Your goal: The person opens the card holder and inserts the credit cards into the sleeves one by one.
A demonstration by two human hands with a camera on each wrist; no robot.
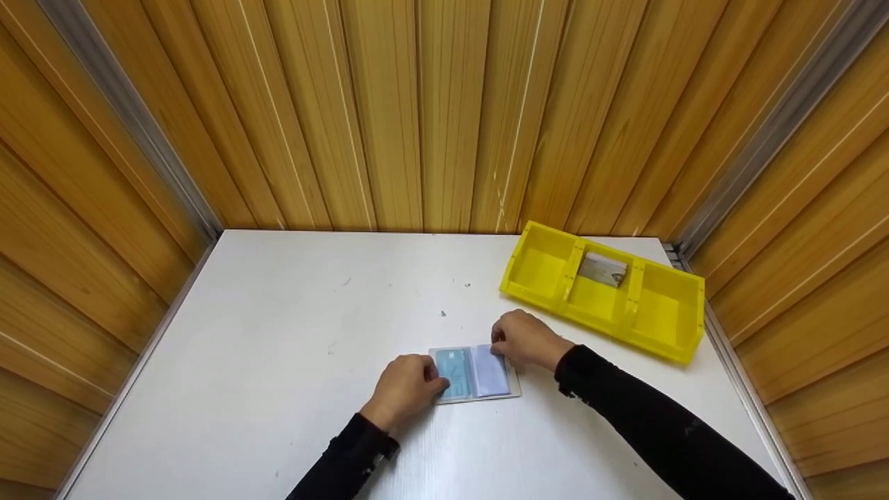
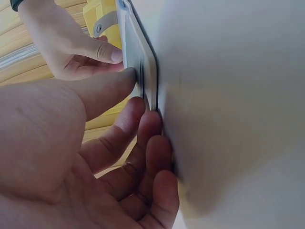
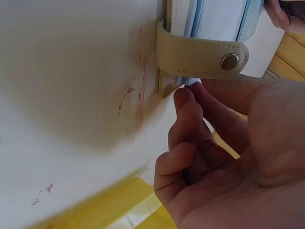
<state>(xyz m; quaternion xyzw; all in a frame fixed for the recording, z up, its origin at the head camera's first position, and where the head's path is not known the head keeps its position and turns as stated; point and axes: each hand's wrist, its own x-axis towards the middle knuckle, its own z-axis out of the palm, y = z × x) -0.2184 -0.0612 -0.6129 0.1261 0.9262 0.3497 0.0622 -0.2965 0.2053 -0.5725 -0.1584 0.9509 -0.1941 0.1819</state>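
Left hand (image 1: 405, 387) pinches the card holder (image 1: 472, 375), right hand (image 1: 526, 339) its far-right corner — apparently leafing; next needs gentle lifting.

Pale card holder (image 1: 476, 375) lies open on white table (image 1: 278, 312).

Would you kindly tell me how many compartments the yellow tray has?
3. In the head view, the yellow tray has a left compartment, a middle compartment holding a greyish item, and a right compartment. None appears hidden.
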